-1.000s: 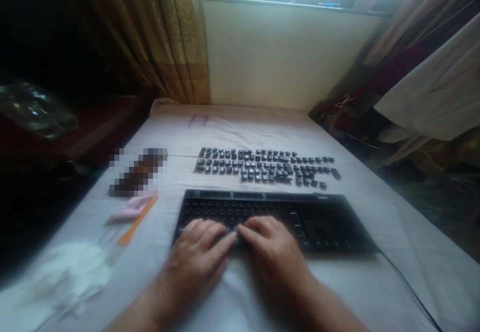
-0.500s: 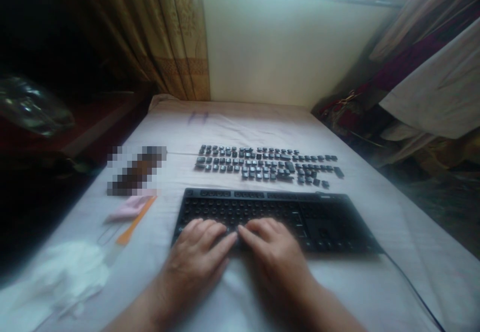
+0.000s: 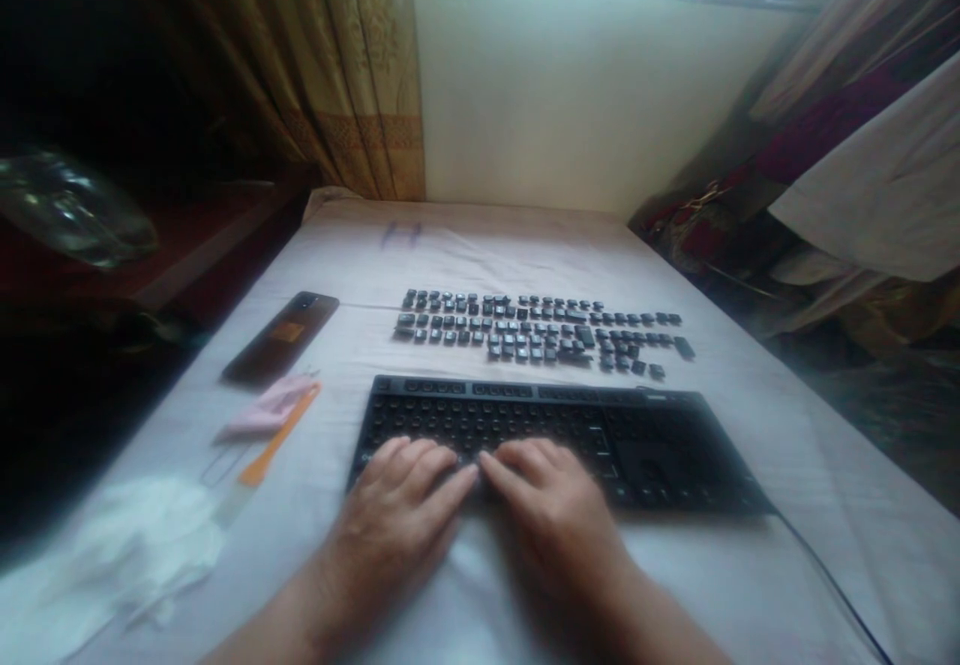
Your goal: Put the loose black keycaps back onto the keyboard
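Observation:
A black keyboard lies on the cloth-covered surface, its key area mostly without caps. My left hand rests over its lower left part, palm down, fingers spread and nothing held. Beside it, my right hand lies on the lower middle of the keyboard, also open and holding nothing. The thumbs point towards each other, with their tips nearly meeting at the lower edge. Behind the keyboard, loose black keycaps are laid out in several rows. The keys under my fingers are hidden.
On the left lie a dark phone, a pink cloth, an orange-handled brush and a crumpled white cloth. The keyboard's cable runs off at the lower right. Hanging fabric stands beyond the right edge.
The view has shifted slightly, so the scene sits a little further right. Both hands keep the same pose on the keyboard, and the keycaps stay in their places.

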{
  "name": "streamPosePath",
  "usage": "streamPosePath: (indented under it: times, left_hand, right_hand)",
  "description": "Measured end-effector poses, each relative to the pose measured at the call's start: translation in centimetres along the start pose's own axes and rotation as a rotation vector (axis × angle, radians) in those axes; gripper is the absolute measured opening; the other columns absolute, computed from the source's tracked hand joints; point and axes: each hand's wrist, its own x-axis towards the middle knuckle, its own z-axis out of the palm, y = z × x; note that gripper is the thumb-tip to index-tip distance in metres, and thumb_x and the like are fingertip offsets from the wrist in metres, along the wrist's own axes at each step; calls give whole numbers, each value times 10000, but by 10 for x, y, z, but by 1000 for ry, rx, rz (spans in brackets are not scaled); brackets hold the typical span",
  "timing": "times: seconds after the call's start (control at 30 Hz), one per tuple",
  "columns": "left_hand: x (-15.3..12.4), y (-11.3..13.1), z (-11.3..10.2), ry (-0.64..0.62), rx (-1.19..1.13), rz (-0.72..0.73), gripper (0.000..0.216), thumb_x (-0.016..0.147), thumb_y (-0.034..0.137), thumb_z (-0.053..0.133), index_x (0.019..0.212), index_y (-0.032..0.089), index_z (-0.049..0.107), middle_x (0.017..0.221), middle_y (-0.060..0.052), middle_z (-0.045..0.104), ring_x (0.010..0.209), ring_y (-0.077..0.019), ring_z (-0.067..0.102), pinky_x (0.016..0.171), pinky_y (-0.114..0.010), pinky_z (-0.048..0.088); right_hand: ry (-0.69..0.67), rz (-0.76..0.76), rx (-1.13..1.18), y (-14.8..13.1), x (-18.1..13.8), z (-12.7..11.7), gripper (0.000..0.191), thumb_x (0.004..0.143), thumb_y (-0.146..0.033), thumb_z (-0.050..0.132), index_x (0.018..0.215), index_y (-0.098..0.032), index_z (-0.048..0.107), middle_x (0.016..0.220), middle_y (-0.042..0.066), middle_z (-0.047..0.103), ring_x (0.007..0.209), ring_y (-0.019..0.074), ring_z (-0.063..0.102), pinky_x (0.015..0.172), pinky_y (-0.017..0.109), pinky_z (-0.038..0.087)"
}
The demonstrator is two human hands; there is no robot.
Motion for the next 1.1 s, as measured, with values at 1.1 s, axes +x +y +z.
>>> streamPosePath:
  times: [1.1]
  left_hand:
    - [4, -15, -12, 129, -88, -3, 178, 946, 144, 523, 1026, 194, 673, 959, -54, 686, 923, -190, 630, 867, -365, 520]
  right_hand:
    - [406, 356, 234, 60, -8, -26, 254, 884, -123, 520, 962, -224, 739, 930, 71, 733, 875, 206, 700, 816, 348, 578]
